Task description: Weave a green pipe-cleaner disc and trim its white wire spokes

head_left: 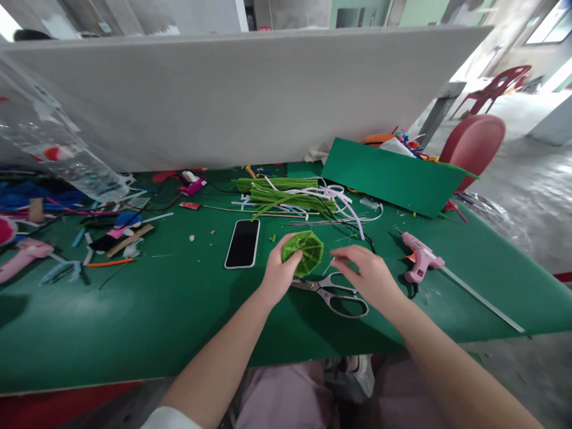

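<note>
My left hand is closed on the edge of a green piece made of fuzzy pipe cleaners, with the thumb across its face. The piece is roughly octagonal, with ribs running out from its middle. Just to its right, my right hand pinches a thin pale strand that looks like wire. Under both hands lies a pair of scissors, its grey handles pointing right. A bundle of green pipe cleaners lies beyond the hands, with white and lilac stems mixed in.
A phone lies left of my hands. At right rests a pink glue gun with a long glue stick. Farther off are a green board and an upright grey panel. At left are a plastic bottle and another pink glue gun.
</note>
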Demonstrator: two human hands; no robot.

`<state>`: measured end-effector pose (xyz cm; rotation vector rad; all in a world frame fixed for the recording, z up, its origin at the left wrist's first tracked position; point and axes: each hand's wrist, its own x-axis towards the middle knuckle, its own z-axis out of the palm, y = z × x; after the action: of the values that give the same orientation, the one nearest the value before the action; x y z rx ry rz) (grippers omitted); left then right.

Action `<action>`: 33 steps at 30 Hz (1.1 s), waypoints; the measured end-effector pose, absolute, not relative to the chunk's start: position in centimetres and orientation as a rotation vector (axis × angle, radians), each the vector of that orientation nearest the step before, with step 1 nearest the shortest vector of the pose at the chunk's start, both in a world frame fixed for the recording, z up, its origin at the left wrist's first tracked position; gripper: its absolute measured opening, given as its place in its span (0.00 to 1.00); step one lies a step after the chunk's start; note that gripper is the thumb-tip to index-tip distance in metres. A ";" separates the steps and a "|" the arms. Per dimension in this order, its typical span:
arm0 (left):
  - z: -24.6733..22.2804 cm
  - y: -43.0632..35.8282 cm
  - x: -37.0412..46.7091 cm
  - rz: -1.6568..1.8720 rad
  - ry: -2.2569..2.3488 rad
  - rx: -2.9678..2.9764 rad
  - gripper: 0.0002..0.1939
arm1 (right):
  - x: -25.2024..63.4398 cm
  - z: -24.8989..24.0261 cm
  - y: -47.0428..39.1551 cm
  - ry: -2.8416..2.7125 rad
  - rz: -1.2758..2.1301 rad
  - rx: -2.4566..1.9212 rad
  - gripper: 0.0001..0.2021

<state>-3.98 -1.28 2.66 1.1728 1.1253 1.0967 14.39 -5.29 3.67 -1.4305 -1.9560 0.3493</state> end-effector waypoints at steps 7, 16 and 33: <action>0.5 -1.8 -3.2 1.076 1.002 1.362 0.11 | 12.8 4.3 -2.7 -1.746 0.565 -1.317 0.07; -0.3 -2.8 -3.3 1.092 0.978 1.296 0.11 | 12.0 2.3 -3.5 -1.423 0.970 -1.361 0.06; 0.7 -2.7 -3.2 0.583 0.426 0.935 0.47 | 13.5 0.4 -3.8 -0.750 1.397 -1.190 0.10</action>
<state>-3.17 -2.72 0.72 0.9345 0.4262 0.5834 13.53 -3.77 0.37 -1.1897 -0.7504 1.3975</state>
